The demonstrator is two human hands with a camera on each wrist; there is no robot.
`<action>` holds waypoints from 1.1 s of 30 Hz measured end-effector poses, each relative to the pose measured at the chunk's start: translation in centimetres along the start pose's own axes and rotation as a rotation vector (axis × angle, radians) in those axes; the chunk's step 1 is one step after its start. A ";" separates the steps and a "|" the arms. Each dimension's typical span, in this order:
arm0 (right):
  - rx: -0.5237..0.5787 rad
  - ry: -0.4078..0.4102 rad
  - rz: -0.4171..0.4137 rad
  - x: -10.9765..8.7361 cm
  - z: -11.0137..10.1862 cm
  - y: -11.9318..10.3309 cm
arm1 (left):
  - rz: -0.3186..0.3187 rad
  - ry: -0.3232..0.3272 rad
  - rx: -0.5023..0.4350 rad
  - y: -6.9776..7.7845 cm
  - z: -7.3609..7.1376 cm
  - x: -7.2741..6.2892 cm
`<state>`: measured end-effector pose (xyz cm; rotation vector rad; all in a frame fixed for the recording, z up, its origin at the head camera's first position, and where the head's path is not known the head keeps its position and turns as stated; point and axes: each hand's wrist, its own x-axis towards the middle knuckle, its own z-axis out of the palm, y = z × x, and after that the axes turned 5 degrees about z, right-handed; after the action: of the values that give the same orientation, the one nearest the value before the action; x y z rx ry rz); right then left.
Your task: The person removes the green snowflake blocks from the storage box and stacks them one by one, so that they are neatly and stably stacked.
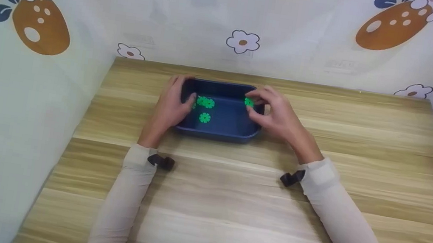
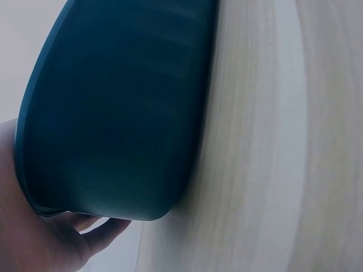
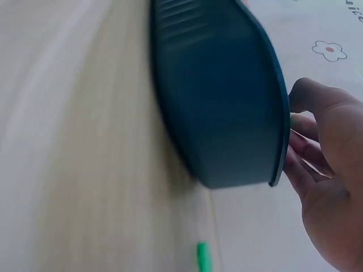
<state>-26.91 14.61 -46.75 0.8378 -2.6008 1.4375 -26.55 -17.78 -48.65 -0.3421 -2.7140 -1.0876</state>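
A dark blue tray (image 1: 219, 134) sits on the table, with several green snowflake-shaped plastic discs (image 1: 204, 117) lying in its left half. My left hand (image 1: 174, 100) grips the tray's left end, thumb over the rim and fingers outside the wall. Another disc shows partly beside that thumb; whether they touch, I cannot tell. Between thumb and fingers, my right hand (image 1: 276, 111) pinches one green disc (image 1: 249, 102) over the tray's right end. From the right wrist view, the tray wall (image 3: 227, 113) hides most of that disc and the fingertips.
A small green piece (image 3: 204, 258) shows at the bottom of the right wrist view, outside the tray. The wood-grain table (image 1: 212, 206) meets a patterned cloth backdrop (image 1: 197, 20) just behind the tray. Pale walls stand on both sides.
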 end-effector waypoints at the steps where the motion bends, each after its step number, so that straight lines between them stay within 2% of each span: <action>1: 0.001 -0.002 -0.001 -0.2 -0.1 0.1 | -0.003 0.000 0.000 0.0 0.0 0.0; 11: -0.002 0.013 -0.001 -1.8 -2.4 0.9 | -0.030 -0.023 -0.013 0.0 -0.1 0.0; 21: -0.078 0.049 0.029 -3.8 -5.2 2.3 | -0.063 0.008 -0.061 -0.1 -0.1 0.1; 29: -0.170 0.003 0.020 -4.8 -6.3 3.3 | -0.040 0.048 -0.038 -0.3 0.0 0.0; 33: -0.197 -0.046 0.040 -4.8 -6.4 3.5 | -0.055 0.050 -0.037 -0.3 -0.1 -0.1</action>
<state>-25.85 23.26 -47.30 0.8070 -2.7501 1.1584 -26.55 -18.02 -48.79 -0.2439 -2.6769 -1.1471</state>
